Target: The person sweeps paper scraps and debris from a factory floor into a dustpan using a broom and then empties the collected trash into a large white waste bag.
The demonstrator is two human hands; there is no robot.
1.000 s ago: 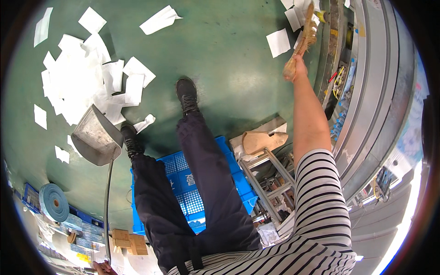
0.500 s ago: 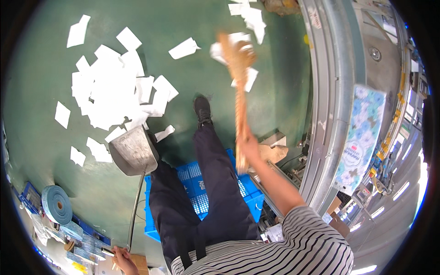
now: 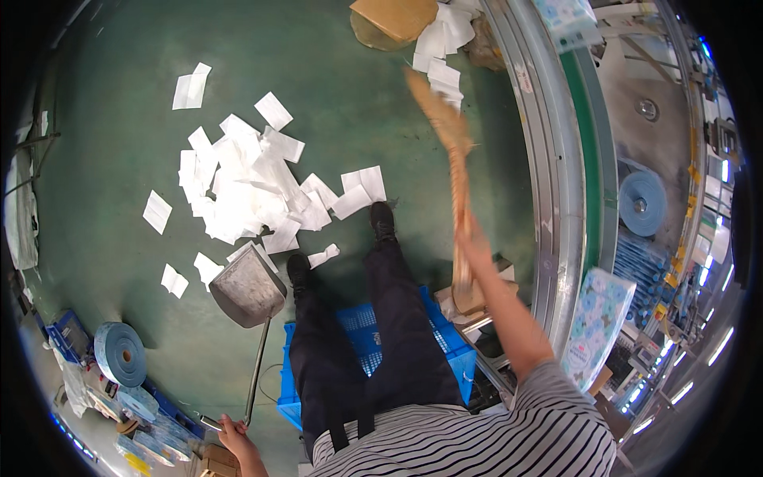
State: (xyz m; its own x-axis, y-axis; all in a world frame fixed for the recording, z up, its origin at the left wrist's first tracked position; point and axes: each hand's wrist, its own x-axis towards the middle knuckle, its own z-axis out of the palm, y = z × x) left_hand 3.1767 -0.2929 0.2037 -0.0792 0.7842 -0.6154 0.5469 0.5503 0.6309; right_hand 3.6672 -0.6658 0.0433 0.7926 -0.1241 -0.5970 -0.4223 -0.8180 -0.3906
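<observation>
With the right hand (image 3: 470,238) gripping the broom (image 3: 449,135) and the left hand (image 3: 232,436) the dustpan (image 3: 248,288), a hard sweep could scatter the far papers (image 3: 445,48).

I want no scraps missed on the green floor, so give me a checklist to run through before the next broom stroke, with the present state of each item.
1. Right hand grips the straw broom with the wooden handle: ok.
2. Left hand holds the long handle of the grey metal dustpan: ok.
3. Dustpan mouth faces the main pile of white paper sheets, its edge on the floor beside it: ok.
4. Broom head down on the floor: cannot tell, it is blurred.
5. All sheets gathered in one pile: not ok, stray white sheets lie by the brown cardboard piece, others left of the pile.
6. Black shoes off the paper: ok.
</observation>
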